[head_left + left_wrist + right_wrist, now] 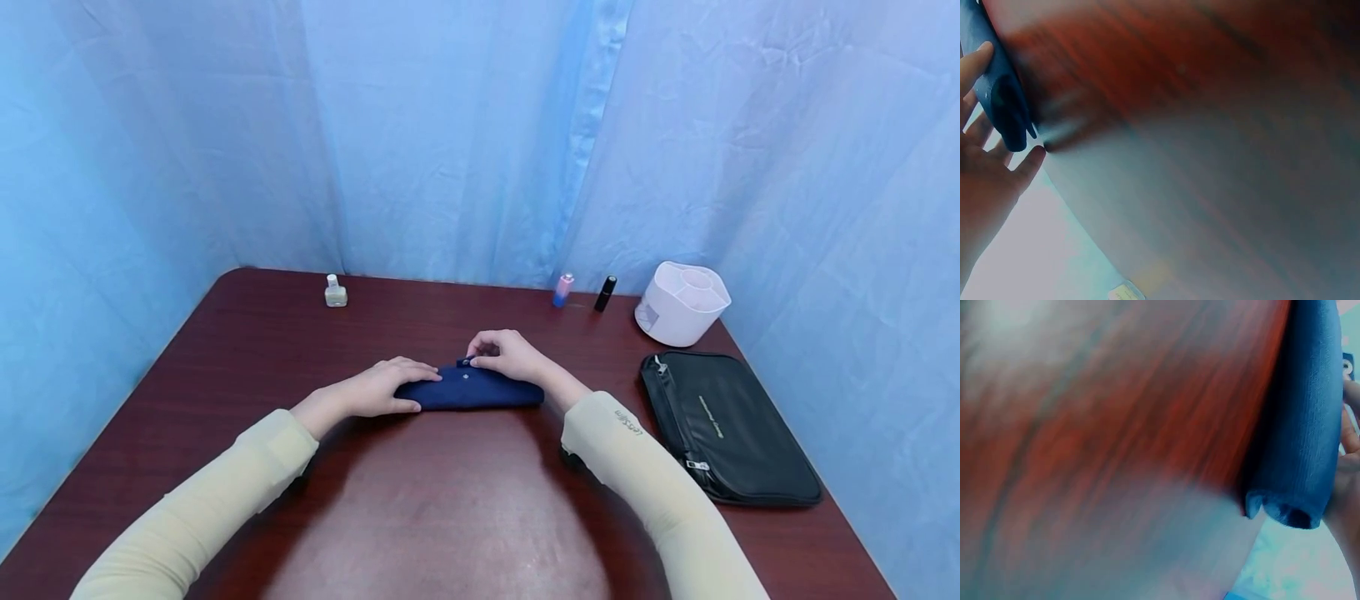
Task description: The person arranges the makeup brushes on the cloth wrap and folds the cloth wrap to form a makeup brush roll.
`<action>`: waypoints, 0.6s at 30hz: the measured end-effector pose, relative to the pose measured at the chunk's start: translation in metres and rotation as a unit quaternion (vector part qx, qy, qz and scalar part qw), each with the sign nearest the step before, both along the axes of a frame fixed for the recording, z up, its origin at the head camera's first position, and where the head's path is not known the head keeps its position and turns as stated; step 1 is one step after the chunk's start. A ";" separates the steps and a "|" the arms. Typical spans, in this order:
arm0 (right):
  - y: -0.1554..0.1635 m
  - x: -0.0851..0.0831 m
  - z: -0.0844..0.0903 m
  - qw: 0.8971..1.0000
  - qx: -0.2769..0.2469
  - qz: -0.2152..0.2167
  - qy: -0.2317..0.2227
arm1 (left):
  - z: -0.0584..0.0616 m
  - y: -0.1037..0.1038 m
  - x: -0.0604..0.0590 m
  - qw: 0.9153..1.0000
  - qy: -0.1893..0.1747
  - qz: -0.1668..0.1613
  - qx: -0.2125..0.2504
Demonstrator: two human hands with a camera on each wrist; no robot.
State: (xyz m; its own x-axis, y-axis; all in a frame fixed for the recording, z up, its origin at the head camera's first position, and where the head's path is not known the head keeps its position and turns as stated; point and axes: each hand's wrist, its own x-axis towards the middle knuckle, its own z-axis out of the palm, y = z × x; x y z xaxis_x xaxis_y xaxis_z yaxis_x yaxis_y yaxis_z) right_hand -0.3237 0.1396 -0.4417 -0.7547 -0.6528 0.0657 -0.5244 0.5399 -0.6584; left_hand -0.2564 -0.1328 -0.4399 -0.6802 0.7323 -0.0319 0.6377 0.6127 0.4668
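A navy blue cloth bundle (487, 393), folded into a long flat roll, lies across the middle of the table. A small metal snap shows on its upper face. At its left end rests my left hand (378, 388), fingers laid over the cloth and thumb along the near edge. My right hand (516, 357) pinches a short strap tab (464, 362) with a snap on it, at the far edge. The right wrist view shows the roll's open end (1291, 515) and the tab's snap (1347, 365); the fingertips there are partly cut off.
A nail polish bottle (336, 293) stands at the back left. Toward the back right are a pink-and-blue tube (562, 290), a black tube (605, 294) and a white divided organizer (671, 312). A black zippered case (738, 433) lies along the right side.
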 end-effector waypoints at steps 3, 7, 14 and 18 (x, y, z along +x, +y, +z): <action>0.003 -0.001 -0.002 0.999 -0.010 0.034 0.014 | 0.000 0.000 0.000 1.000 0.002 0.002 -0.003; 0.005 -0.002 -0.006 0.997 -0.028 0.074 0.025 | -0.002 0.001 0.000 1.000 0.006 0.000 -0.004; 0.005 0.002 -0.004 0.990 -0.067 0.117 0.042 | -0.002 0.001 0.001 1.000 0.006 -0.005 -0.002; 0.003 0.012 0.010 0.985 -0.090 0.141 0.047 | -0.002 0.000 0.001 1.000 0.010 -0.006 -0.004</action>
State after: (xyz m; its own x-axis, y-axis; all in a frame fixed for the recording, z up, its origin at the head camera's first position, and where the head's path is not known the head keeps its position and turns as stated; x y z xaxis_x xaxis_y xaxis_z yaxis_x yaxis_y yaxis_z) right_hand -0.3117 0.1431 -0.4321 -0.5295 -0.8073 0.2606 -0.7008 0.2431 -0.6707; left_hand -0.2559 -0.1323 -0.4414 -0.6723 0.7399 -0.0247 0.6539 0.6091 0.4488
